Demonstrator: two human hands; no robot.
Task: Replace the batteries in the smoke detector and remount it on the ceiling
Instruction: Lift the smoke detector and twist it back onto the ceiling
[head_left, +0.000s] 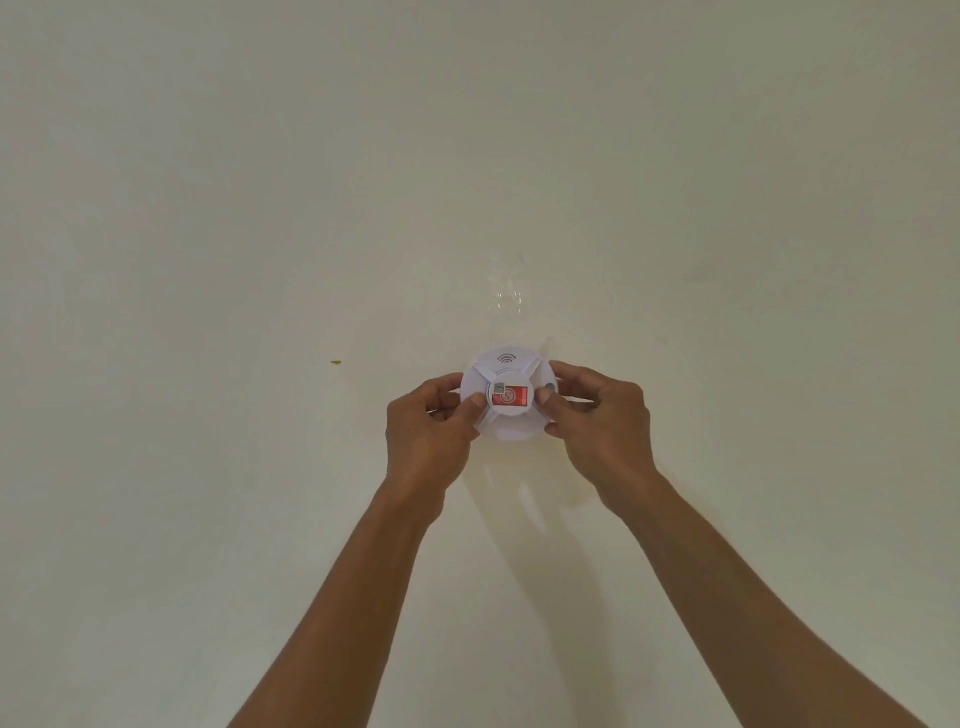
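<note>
A round white smoke detector with a red label at its centre and a wave symbol near its top edge sits against the pale ceiling. My left hand grips its left rim, thumb on the face beside the label. My right hand grips the right rim, thumb pressed near the label's right end. Both arms reach up from the bottom of the view. I cannot tell whether the detector is fixed to the ceiling or only held against it.
A glossy smear marks the ceiling just above the detector. A small yellowish speck sits to the left. Faint shadows of the hands fall on the ceiling below the detector.
</note>
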